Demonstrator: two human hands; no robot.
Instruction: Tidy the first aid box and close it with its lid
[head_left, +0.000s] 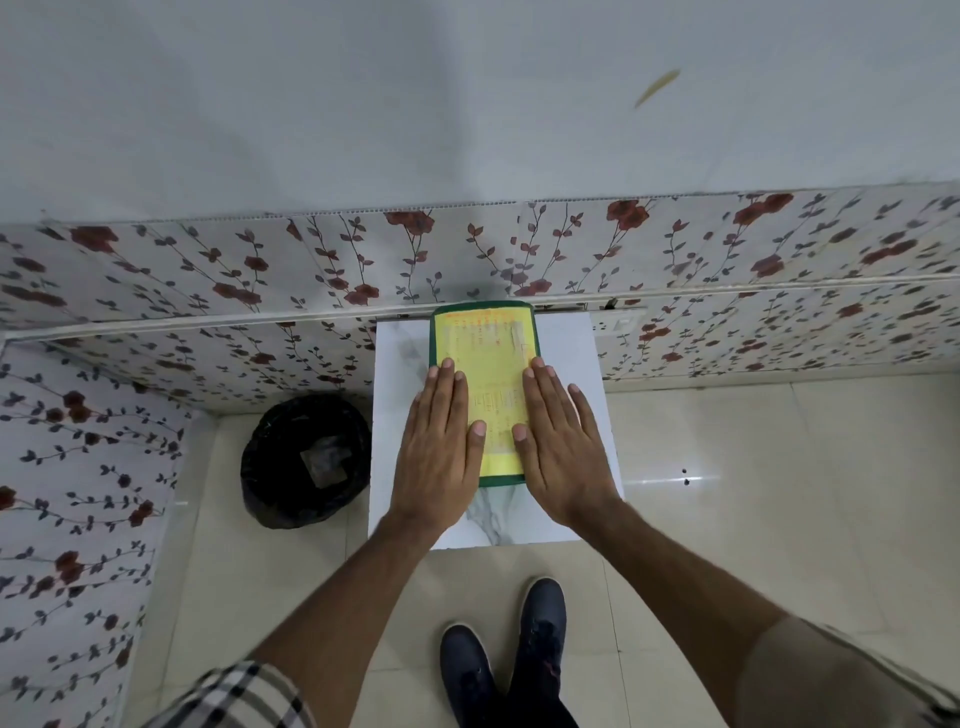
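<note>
The first aid box (485, 343) lies on a small white marble-pattern table (566, 343). Its green-rimmed lid with a yellow printed label covers the box, so the contents are hidden. My left hand (441, 441) lies flat along the lid's left edge, fingers straight and together. My right hand (558, 441) lies flat along the right edge in the same way. Both palms press down on the lid and partly on the table; neither hand grips anything.
A black-lined waste bin (306, 460) stands on the floor left of the table. A wall with floral tiles (208, 291) runs behind the table and along the left. My two dark shoes (506, 660) stand on the beige floor in front of the table.
</note>
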